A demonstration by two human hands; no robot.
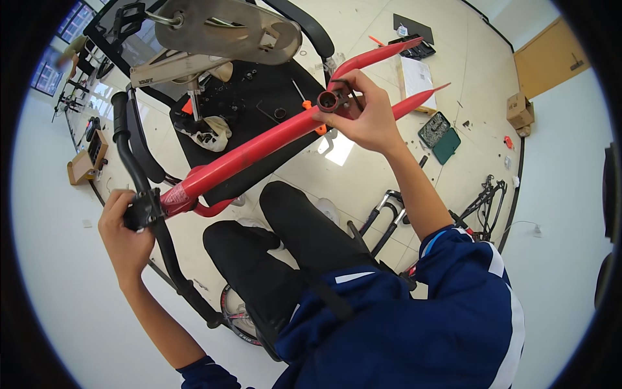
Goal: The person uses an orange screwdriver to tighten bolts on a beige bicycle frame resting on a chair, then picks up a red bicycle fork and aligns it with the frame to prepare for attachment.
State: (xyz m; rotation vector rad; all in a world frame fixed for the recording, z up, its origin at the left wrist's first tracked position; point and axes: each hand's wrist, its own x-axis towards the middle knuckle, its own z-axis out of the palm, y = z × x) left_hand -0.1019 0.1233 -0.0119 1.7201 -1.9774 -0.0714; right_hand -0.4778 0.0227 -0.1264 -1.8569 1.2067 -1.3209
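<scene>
A red bicycle frame [253, 146] slants across in front of me, low on the left and high on the right, where it splits into two pointed arms. My left hand [126, 236] is closed around the black stem [144, 209] at the frame's left end. Clamped in that stem is a black handlebar [170, 256], running from upper left to lower middle. My right hand [370, 120] grips the frame beside an open round tube end [328, 100], thumb below and fingers over the top. Part of the frame there is hidden by the fingers.
Beyond the frame, a black chair [243, 91] bears small parts, a hex key and an orange-handled screwdriver [306, 102]. A metal bicycle assembly with a pedal [129, 21] stands over it. On the floor lie a green case [446, 146], a fork [387, 217] and a cardboard box [519, 110].
</scene>
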